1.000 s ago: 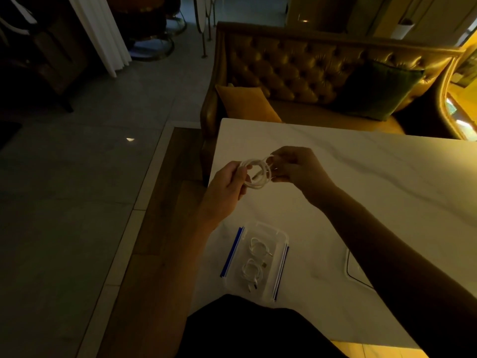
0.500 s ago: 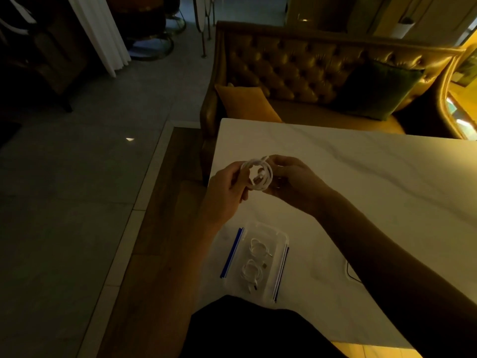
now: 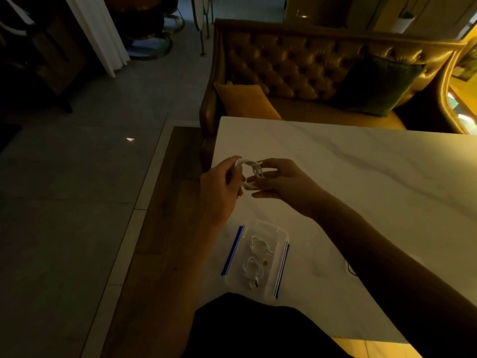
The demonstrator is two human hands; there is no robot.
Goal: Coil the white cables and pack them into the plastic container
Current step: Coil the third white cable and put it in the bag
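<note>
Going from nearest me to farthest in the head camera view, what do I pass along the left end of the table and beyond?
plastic container → white cable coil, held between the left hand and the right hand → orange cushion → tufted sofa back

Three coiled white cables: one held cable (image 3: 254,173), plus a far cable (image 3: 259,245) and a near cable (image 3: 251,271). One clear rectangular plastic container (image 3: 265,224). Two hands: left hand (image 3: 222,187), right hand (image 3: 284,184). One white marble table (image 3: 361,177). Two cushions: orange cushion (image 3: 245,102), green cushion (image 3: 379,83).
</note>
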